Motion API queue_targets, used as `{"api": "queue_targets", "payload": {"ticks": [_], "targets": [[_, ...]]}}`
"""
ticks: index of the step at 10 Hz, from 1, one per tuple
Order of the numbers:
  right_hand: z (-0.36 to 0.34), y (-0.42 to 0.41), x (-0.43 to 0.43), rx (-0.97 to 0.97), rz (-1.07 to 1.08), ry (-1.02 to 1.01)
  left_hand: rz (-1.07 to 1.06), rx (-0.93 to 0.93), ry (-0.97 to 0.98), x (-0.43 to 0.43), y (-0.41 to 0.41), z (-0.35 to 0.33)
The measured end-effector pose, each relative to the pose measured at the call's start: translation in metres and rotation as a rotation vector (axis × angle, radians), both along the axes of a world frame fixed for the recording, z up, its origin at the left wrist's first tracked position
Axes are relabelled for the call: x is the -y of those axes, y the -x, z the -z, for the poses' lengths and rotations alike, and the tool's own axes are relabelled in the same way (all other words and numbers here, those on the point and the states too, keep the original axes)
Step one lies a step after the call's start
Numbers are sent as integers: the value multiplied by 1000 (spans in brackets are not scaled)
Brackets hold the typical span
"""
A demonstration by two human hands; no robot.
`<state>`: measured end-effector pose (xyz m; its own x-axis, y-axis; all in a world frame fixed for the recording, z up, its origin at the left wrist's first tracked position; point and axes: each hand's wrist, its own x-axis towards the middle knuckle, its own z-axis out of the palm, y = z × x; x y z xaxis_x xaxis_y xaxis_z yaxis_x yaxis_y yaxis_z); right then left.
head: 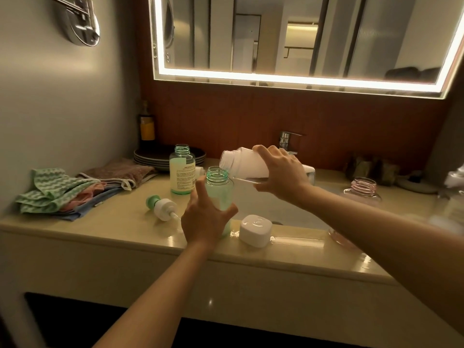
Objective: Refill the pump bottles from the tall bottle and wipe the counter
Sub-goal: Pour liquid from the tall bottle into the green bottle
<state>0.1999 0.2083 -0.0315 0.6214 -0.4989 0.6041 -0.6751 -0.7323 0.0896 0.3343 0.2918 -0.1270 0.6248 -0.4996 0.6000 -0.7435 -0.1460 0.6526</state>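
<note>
The right hand (281, 169) wraps its fingers around the white tall bottle (241, 164) and holds it tipped almost level. Its open mouth is just over the neck of the near green bottle (218, 187), so this looks like pouring. No stream can be made out.

The left hand (203, 219) grips that green bottle low down, fingers and thumb spread around it, probably to keep it from tipping at the counter (120, 222) edge. The pump head (163, 207) lies on its side to the left and the white cap (255, 230) sits to the right, both clear of the necks.

A second green bottle (182, 169) stands open farther back, and a pink bottle (361, 190) stands open at far right, likely awaiting refills. The folded cloths (62, 194) lie at far left, within reach for wiping.
</note>
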Motion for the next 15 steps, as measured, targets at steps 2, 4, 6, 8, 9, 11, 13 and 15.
{"api": "queue_targets", "payload": {"ticks": [2, 4, 6, 8, 9, 11, 13, 15], "targets": [[-2, -1, 1, -23, 4, 35, 16, 1, 21, 0, -1, 1], [-6, 0, 2, -60, 10, 65, 14, 9, 26, -1, -1, 1], [-8, -1, 3, -69, 10, 81, 14, 5, 17, 0, -2, 1], [-8, -2, 3, -68, 11, 88, 14, 4, 19, -1, -2, 1], [-8, -1, 3, -73, 12, 84, 11, 7, 13, -2, -2, 1], [-11, 0, 2, -85, 16, 84, 10, 10, 5, -3, -2, 0], [-11, 0, 2, -90, 15, 88, 13, 16, 10, -4, -1, 0], [-11, -1, 2, -88, 12, 95, 9, 15, 2, -3, -1, 1]]}}
